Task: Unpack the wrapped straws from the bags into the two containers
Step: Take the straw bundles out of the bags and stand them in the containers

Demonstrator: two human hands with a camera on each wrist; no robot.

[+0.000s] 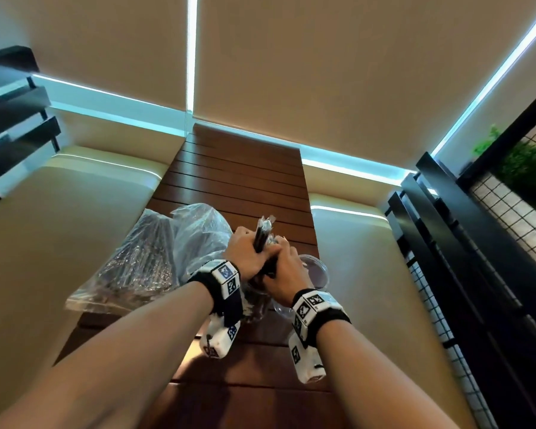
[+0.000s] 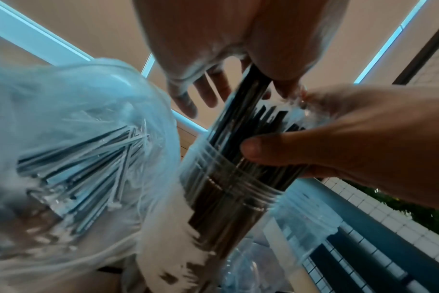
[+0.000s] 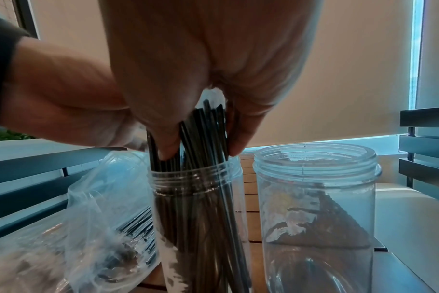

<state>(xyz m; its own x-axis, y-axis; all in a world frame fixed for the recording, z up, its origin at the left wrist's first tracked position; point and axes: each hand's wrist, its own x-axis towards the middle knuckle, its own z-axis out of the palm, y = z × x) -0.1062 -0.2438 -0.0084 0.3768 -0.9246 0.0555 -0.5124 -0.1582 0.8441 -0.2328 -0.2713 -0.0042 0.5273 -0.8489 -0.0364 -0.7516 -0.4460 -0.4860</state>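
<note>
Head view: left hand (image 1: pixel 245 253) and right hand (image 1: pixel 283 267) both curled round the straws (image 1: pixel 262 235) above the tabletop (image 1: pixel 242 181). Left wrist: bundle standing in the near jar (image 2: pixel 228 190), bag (image 2: pixel 83 138) beside. Right wrist: fingers pinching straw tops; empty jar (image 3: pixel 316 198) alongside. Light, slippery wrappers, probably best gripped mid-bundle.

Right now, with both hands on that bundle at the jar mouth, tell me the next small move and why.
Probably ease the straws straight down and let go. Their lower ends already sit inside the left jar, while the right hand and left hand grip the tops above its rim. The second jar beside it holds no straws, and the bag has more.
</note>
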